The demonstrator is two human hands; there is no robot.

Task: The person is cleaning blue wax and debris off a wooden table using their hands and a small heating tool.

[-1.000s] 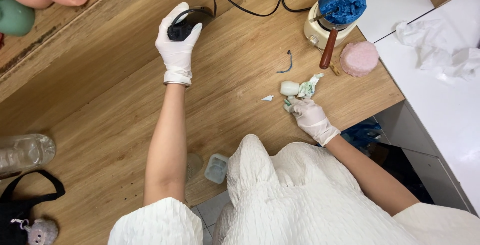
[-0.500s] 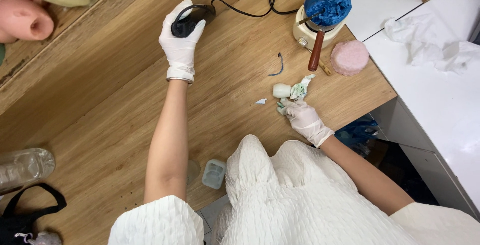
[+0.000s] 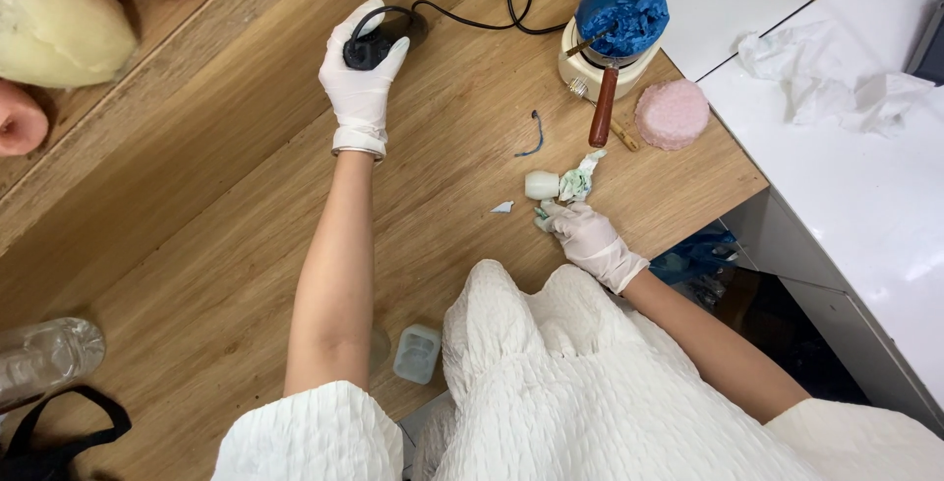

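Both my hands wear white gloves. My left hand (image 3: pixel 362 78) reaches far out over the wooden table (image 3: pixel 197 206) and grips a small black corded device (image 3: pixel 379 43). My right hand (image 3: pixel 588 237) rests near the table's front edge, its fingers pinching a crumpled white wipe stained green (image 3: pixel 572 186). A small white cylinder (image 3: pixel 541 184) lies against the wipe. A white scrap (image 3: pixel 502 208) and a thin blue curved strip (image 3: pixel 533 135) lie close by.
A cream warmer pot with blue wax (image 3: pixel 618 24) and a wooden-handled tool (image 3: pixel 602 107) stands at the back. A pink round puck (image 3: pixel 672 114), crumpled tissue (image 3: pixel 836 78) on a white counter, a clear bottle (image 3: pixel 44 358), a small square container (image 3: pixel 416 353).
The camera view has shifted, so everything sits lower in the frame. My left hand stays on the black device. My right hand stays by the stained wipe.
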